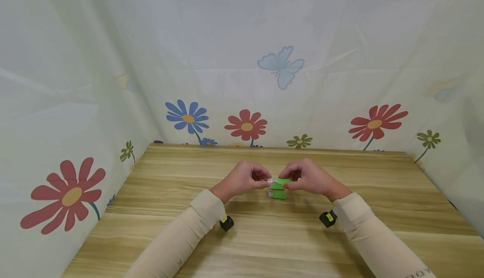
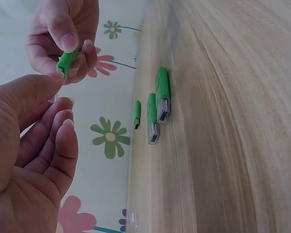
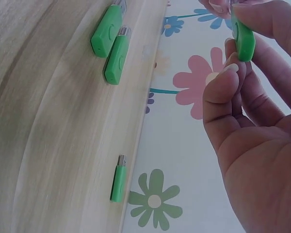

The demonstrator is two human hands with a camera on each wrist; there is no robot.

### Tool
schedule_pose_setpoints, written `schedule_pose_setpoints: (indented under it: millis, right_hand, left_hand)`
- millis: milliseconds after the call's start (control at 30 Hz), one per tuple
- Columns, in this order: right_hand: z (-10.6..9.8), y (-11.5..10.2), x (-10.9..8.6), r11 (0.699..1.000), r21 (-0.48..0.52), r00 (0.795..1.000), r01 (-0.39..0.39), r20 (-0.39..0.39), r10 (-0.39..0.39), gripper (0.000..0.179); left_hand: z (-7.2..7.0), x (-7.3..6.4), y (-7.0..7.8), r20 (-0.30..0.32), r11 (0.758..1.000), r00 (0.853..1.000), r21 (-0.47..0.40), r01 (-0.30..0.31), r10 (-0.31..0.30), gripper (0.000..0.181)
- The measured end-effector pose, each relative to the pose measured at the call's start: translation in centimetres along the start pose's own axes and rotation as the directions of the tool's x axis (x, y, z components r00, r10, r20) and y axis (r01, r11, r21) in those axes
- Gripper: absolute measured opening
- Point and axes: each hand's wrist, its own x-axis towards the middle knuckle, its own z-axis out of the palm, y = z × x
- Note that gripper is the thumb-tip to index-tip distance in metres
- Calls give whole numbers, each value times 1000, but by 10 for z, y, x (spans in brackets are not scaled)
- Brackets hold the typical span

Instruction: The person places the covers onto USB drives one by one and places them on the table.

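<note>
My right hand (image 1: pixel 311 178) pinches a green USB flash drive (image 3: pixel 244 41) between thumb and fingers, raised above the table. From the other side my left hand (image 1: pixel 240 180) meets it at the connector end, thumb and index finger pinching a small clear cap (image 2: pixel 53 99) that mostly hides behind the fingertips. Two more green flash drives, a nearer one (image 2: pixel 162 87) and one beside it (image 2: pixel 152 107), lie side by side with clear caps over their connectors. Farther back, a fourth flash drive (image 3: pixel 118 180) lies with its metal connector bare.
The wood-grain table (image 1: pixel 264 244) spreads under both arms. A small clear piece (image 2: pixel 134 221) lies near its far edge. Behind stands a white sheet (image 1: pixel 211 59) printed with flowers. Each wrist carries a small black camera, one on the left (image 1: pixel 227 223) and one on the right (image 1: pixel 327 218).
</note>
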Motion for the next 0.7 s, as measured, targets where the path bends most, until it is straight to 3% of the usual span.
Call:
schedule_pose_setpoints:
  millis: [700]
  right_hand:
    - [2,1,3,998,9,998,64,11,-65,19]
  left_hand:
    - [1,1,0,24,1000,1000,14,-16,16,15]
